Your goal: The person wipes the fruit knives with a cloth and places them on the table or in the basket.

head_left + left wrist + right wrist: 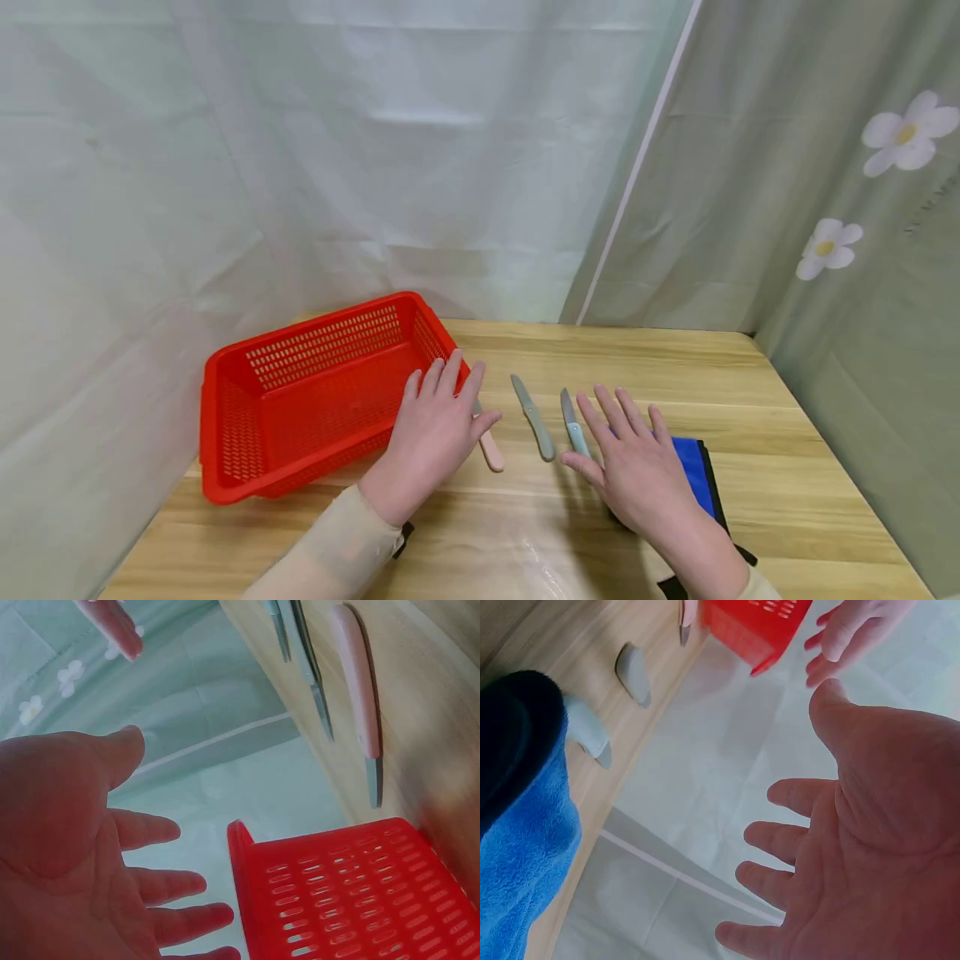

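My left hand [435,429] hovers with spread fingers by the right end of a red plastic basket [232,358], holding nothing. Under its thumb side lies a knife with a pink handle [491,451], its blade partly hidden by the hand in the head view. A knife with a grey-green handle [538,432] lies between the two hands. Beside it, a knife with a light blue handle [576,437] lies close to my right thumb. Fingers spread, my right hand [637,471] is held over a blue cloth with black edging [693,471], which it partly covers.
The wooden table [795,467] meets a pale curtain [450,167] along its back edge. A grey-green curtain with white flowers [825,248] hangs at the right. The basket's perforated wall [360,892] shows large in the left wrist view.
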Demonstrator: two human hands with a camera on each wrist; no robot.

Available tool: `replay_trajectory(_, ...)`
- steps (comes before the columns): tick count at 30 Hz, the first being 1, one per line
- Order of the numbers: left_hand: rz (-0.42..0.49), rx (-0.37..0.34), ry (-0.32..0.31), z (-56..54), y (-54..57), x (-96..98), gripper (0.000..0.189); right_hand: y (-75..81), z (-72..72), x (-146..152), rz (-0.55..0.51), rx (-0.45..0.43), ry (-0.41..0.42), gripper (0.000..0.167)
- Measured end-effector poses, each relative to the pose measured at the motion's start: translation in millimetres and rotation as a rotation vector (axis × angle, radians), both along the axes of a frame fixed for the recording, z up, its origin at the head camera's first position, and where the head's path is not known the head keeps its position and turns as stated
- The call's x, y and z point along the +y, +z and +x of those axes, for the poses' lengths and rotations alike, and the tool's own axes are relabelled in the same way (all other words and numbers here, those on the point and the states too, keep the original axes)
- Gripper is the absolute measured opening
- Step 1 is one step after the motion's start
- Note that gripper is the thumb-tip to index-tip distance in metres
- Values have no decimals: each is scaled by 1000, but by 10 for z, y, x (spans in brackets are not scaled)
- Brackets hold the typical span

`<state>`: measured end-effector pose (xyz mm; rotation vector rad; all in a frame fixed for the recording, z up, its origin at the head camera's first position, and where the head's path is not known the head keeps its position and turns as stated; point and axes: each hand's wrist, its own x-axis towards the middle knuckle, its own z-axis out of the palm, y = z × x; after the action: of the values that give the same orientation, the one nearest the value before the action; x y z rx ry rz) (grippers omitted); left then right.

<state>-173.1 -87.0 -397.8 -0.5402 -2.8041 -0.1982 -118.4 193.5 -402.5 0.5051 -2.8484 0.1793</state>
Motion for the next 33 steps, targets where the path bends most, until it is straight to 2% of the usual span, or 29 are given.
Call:
replay_trajectory(9, 10, 12, 38, -164, -56, 15, 72, -11, -72, 18, 21, -4, -12, 78)
replay_trajectory(17, -11, 82, 65, -214, -157, -13, 67, -100, -107, 83, 15, -39, -34, 76)
replay_trajectory(24, 2, 38, 61, -216, -204, -10, 62, -196, -93, 159, 18, -62, -58, 78)
replay_trajectory(29, 33, 73, 30, -244, -194, -9, 55, -211, -104, 184, 14, -98, -81, 79)
replay_trajectory(33, 63, 62, 14, -276, -187, -37, 51, -228, -137, 213, 16, -148, -95, 79)
